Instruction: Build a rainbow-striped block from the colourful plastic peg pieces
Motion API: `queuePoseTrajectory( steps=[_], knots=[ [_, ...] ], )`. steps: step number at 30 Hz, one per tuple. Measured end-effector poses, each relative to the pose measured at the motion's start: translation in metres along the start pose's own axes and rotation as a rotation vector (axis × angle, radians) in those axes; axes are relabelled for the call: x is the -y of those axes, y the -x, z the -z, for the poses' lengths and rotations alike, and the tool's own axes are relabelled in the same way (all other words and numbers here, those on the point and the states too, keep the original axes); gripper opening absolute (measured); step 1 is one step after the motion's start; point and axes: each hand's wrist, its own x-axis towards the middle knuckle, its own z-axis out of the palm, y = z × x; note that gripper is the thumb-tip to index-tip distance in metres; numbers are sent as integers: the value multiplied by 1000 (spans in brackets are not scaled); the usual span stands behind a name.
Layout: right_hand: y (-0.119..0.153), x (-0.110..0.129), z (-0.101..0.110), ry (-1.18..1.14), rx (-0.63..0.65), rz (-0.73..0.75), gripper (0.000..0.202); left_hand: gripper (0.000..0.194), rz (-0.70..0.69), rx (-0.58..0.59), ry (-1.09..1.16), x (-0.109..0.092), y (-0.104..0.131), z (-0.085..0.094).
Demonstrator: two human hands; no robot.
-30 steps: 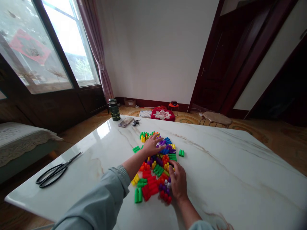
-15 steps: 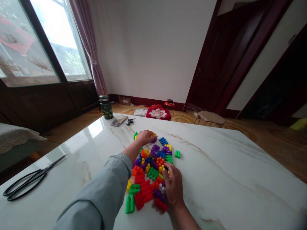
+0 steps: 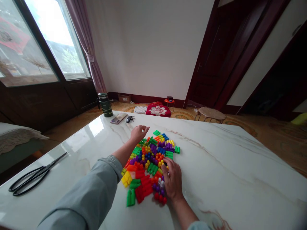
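A pile of bright plastic toy building blocks [image 3: 146, 156] lies on the table, in red, orange, yellow, green, blue and purple. My left hand [image 3: 139, 133] hovers by the pile's far left edge, fingers apart and pointing right, with nothing visible in it. Along the near right side rests my right hand [image 3: 173, 179], thumb apart from the curved fingers, its fingertips at some yellow blocks [image 3: 163, 163]. A green block [image 3: 156, 132] lies at the far end, and another green block [image 3: 130, 197] marks the near end. Red blocks [image 3: 144, 188] lie close by.
Black-handled scissors [image 3: 39, 175] lie on the left of the white marbled table [image 3: 227, 166]. At its far left corner are a camouflage flask [image 3: 105, 105], a phone [image 3: 118, 118] and keys [image 3: 129, 119]. A stool [image 3: 211, 113] stands beyond the far edge.
My left hand has lifted off the far part of the pile and moved slightly left and away. Green, orange and yellow blocks now show there. My right hand has barely moved.
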Motion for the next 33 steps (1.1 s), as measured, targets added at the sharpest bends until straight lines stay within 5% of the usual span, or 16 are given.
queuePoseTrajectory(
  steps=[8, 12, 15, 19, 22, 26, 30, 33],
  knots=[
    [-1, -2, -3, 15, 15, -7, 41, 49, -195, 275, 274, -6, 27, -1],
    [-2, -3, -5, 28, 4, 4, 42, 56, -214, 243, 422, -12, 46, 20],
    [-2, -3, -6, 40, -3, 11, 41, 55, -302, 226, 300, -9, 77, 31],
    [-3, -2, -7, 80, -5, 28, 38, 88, -314, 286, -19, -4, 125, 20],
    [-4, -2, -6, 114, -9, 28, 36, 45, -351, 161, 13, -8, 146, 13],
    [-3, -1, -5, 130, -5, 19, 35, 34, -398, 11, 19, -14, 156, 20],
    [-3, -2, -7, 128, -11, 23, 30, 74, -301, 177, -131, -12, 153, 14],
    [-3, -4, -9, 130, -30, 26, 30, 64, -272, 227, -60, -14, 141, 3]
  ],
)
